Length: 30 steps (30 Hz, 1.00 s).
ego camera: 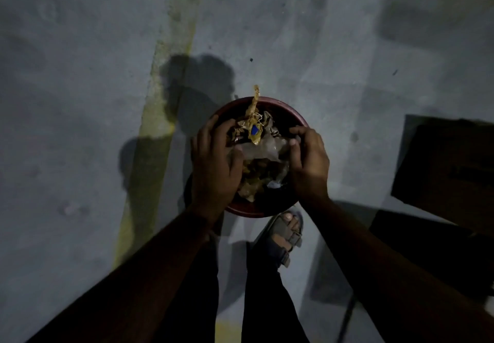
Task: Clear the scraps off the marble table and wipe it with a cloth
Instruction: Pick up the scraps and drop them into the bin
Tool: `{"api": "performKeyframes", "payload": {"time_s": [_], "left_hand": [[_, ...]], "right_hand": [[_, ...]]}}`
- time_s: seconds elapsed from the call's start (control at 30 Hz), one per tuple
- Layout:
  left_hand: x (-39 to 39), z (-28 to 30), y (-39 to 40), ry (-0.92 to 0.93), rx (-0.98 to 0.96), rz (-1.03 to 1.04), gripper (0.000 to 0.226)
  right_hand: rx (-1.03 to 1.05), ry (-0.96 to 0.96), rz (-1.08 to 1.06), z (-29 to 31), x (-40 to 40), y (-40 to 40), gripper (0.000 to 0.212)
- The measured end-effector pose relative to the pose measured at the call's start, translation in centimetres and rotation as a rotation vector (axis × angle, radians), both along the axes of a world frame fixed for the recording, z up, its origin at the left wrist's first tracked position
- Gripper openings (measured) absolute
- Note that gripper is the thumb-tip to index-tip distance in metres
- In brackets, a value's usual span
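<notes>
I stand over a round dark red bin [283, 107] on a grey concrete floor. Between my two hands is a bundle of scraps [260, 152]: brown paper strips, a blue-marked wrapper and crumpled clear plastic. It hangs just above the bin's mouth. My left hand [213, 163] grips the bundle from the left with curled fingers. My right hand [307, 160] grips it from the right, thumb on the clear plastic. One paper strip [255, 99] sticks up past the far rim. Neither the marble table nor a cloth is in view.
My sandalled foot [287, 231] stands right behind the bin. A dark boxy object [449, 166] sits at the right. A yellowish painted stripe [165, 75] runs across the floor on the left. The light is dim.
</notes>
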State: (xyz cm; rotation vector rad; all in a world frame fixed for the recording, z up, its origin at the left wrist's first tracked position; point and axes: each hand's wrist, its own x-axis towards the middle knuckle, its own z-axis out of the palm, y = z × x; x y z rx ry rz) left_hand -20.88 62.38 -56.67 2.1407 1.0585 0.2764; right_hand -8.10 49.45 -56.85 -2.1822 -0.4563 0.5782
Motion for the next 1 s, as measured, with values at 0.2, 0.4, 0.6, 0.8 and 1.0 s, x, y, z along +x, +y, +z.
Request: {"api": "performKeyframes", "payload": {"time_s": [0.2,0.4,0.6,0.8,1.0], "left_hand": [[2.2,-2.4,0.2,0.173,0.231,-0.482,0.063],[1.7,-10.4,1.7,0.425,0.347,-0.616,0.07],[1.4,-12.4,1.4,0.538,0.349,-0.635,0.073],[1.8,-5.1,1.3,0.472,0.336,-0.505,0.074],[-1.3,7.9,1.0,0.457,0.28,-0.489,0.077]], "right_hand": [[-0.187,-0.132,0.391,-3.7,-1.5,0.6,0.055],[-0.461,-0.302,0.644,-10.7,-1.3,1.7,0.072],[-0.467,-0.236,0.761,-11.5,-0.1,2.4,0.082],[-0.289,-0.243,0.552,-3.4,-1.0,2.2,0.076],[-0.279,-0.263,0.494,8.8,-3.1,1.0,0.062]]}}
